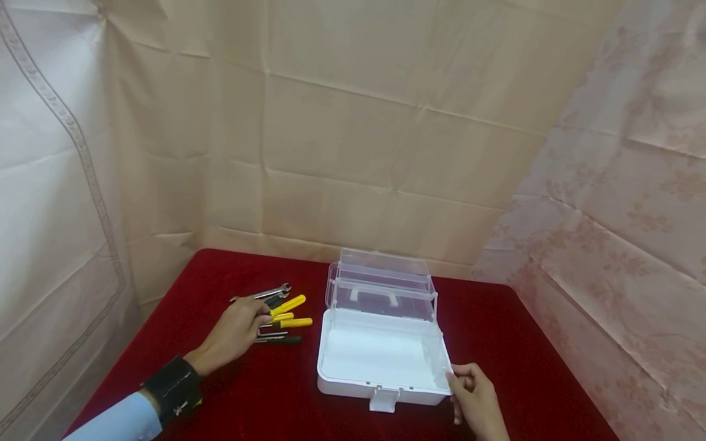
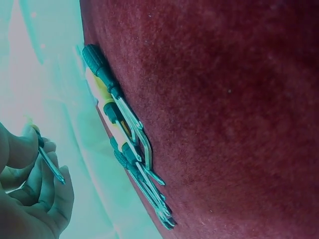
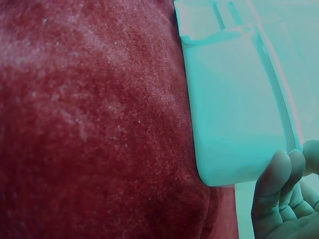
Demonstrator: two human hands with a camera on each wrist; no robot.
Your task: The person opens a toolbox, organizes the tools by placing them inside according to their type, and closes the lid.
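Observation:
My left hand (image 1: pixel 234 331) pinches a screwdriver (image 2: pixel 52 167) with a yellow handle (image 1: pixel 292 304) between thumb and fingers, its metal shaft bared in the left wrist view. Below and beside that hand lie other tools on the cloth: another yellow-handled screwdriver (image 1: pixel 298 323), a dark-handled screwdriver (image 1: pixel 291 340), bent hex keys (image 1: pixel 274 334) and metal wrenches (image 1: pixel 270 293). A white toolbox (image 1: pixel 347 388) stands with its lid raised, nothing lying in its bottom. At its front right corner my right hand (image 1: pixel 478 395) grips the rim, thumb and fingertips (image 3: pixel 280 167) on the wall.
Dark red cloth (image 1: pixel 220 398) covers the table. The box's clear lid and trays (image 1: pixel 386 263) lean back behind it, and a white latch (image 1: pixel 384 399) hangs from its front. Beige sheeting (image 1: pixel 342 135) rises behind the table, with pale fabric at both sides.

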